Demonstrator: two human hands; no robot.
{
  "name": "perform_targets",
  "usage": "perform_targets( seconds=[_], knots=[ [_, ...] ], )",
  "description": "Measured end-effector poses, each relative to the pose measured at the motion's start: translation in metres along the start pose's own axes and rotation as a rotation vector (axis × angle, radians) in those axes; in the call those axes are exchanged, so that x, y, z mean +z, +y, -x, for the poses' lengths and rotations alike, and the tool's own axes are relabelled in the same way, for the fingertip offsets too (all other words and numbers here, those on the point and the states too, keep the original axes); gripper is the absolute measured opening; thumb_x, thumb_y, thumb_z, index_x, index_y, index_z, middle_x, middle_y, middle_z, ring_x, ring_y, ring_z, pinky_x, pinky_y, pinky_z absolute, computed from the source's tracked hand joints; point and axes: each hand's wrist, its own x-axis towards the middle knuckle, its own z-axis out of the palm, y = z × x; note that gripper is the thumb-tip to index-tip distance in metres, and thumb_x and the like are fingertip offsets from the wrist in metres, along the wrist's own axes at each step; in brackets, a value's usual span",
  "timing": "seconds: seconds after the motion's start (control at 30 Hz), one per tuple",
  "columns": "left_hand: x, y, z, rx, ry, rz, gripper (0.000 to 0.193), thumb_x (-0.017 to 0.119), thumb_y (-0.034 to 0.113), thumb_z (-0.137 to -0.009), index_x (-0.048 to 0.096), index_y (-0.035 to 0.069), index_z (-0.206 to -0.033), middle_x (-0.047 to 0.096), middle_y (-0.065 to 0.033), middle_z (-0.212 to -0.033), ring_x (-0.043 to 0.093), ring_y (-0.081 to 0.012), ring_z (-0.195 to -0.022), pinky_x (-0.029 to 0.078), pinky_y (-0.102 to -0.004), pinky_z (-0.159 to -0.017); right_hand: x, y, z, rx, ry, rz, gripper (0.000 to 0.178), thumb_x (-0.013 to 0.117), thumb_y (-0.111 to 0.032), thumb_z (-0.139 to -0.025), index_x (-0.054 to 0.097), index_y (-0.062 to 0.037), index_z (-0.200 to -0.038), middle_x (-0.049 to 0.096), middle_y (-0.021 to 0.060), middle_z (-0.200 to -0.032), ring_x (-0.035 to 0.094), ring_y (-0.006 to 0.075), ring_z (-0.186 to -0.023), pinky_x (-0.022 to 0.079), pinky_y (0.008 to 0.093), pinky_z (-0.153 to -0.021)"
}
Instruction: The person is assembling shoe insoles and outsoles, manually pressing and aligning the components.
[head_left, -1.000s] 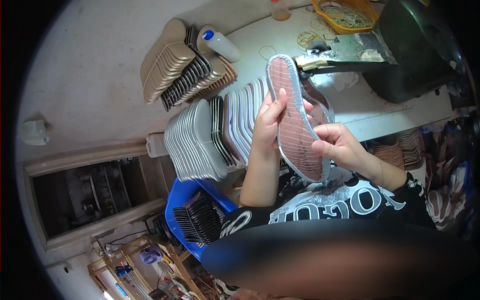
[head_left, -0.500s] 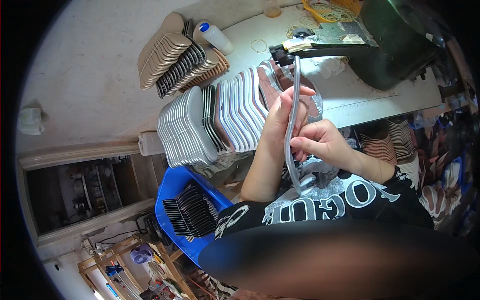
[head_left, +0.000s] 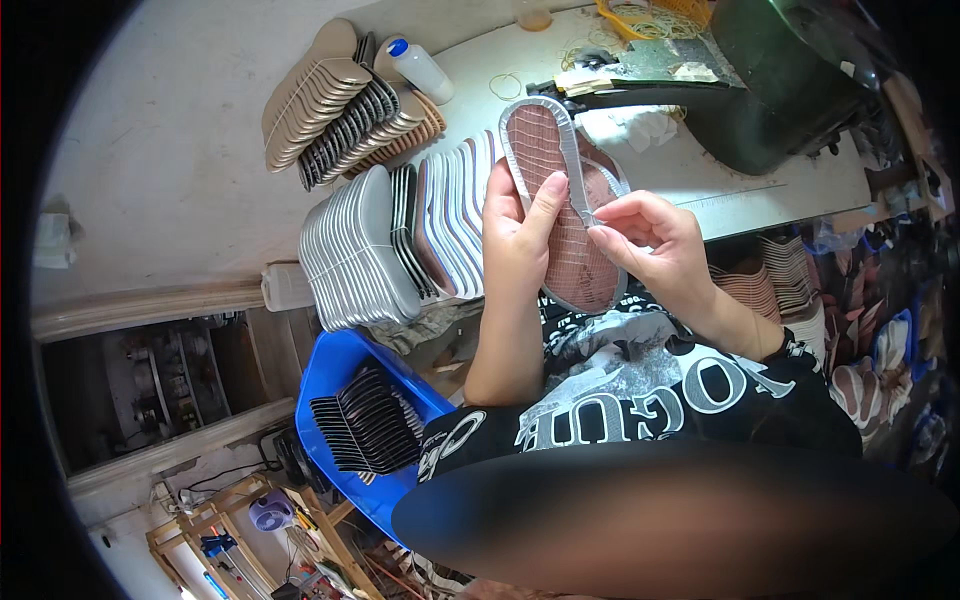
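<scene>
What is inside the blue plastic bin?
The blue plastic bin holds a stack of black insoles, with paler pieces beside it. The bin's bottom beneath them is hidden.

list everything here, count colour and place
Held sole: one, brown with grey rim, in left hand
More soles: count unclear, brown and grey, behind it
Stacked soles: many, grey, black, white, left of hands
Bundled soles: many, tan and black, upper left
Bottle: one, white and blue, beside bundle
Basket: one, yellow, table's far side
Machine: one, dark green, table's right
Table: one, white, beyond hands
Bin: one, blue, below stacks
Bin soles: many, black, in bin
Wooden frame: one, brown, lower left
Shirt: one, black and white, lower middle
Left hand: one, bare, gripping held sole
Right hand: one, bare, at held sole's edge
</scene>
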Motion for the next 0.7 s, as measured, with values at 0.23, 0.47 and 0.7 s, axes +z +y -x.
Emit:
perform_targets(
  seconds=[0.23,0.47,0.7],
  knots=[
    [-0.002,0.001,0.014,-0.102,0.007,0.06,0.03,0.05,0.016,-0.098,0.042,0.004,-0.124,0.063,-0.0107,-0.101,0.062,-0.0132,-0.086,0.051,-0.0265,-0.077,-0.003,-0.001,-0.011,-0.295,-0.086,0.534,0.016,0.069,-0.011,-0.082,0.068,0.0012,-0.093,0.069,0.0139,-0.078,0.067,0.0214,-0.064,0.052,0.0304,-0.057],
    [0.004,-0.007,0.014,0.095,0.083,-0.302,0.023,0.052,0.016,-0.096,0.052,-0.001,-0.112,0.064,-0.0097,-0.089,0.06,-0.0127,-0.079,0.049,-0.0277,-0.072,-0.007,-0.015,-0.034,-0.395,-0.284,0.939,0.01,0.061,-0.014,-0.081,0.063,-0.0042,-0.081,0.063,0.0112,-0.067,0.063,0.0296,-0.061,0.05,0.04,-0.057],
    [0.005,0.007,0.012,0.099,0.076,-0.494,0.021,0.052,0.014,-0.095,0.054,-0.002,-0.108,0.065,-0.0123,-0.085,0.062,-0.0154,-0.079,0.049,-0.0299,-0.071,0.0,-0.02,-0.051,-0.473,-0.349,0.958,0.011,0.065,-0.012,-0.073,0.058,-0.0038,-0.077,0.061,0.0095,-0.064,0.061,0.0266,-0.058,0.048,0.0374,-0.054]
  ],
)
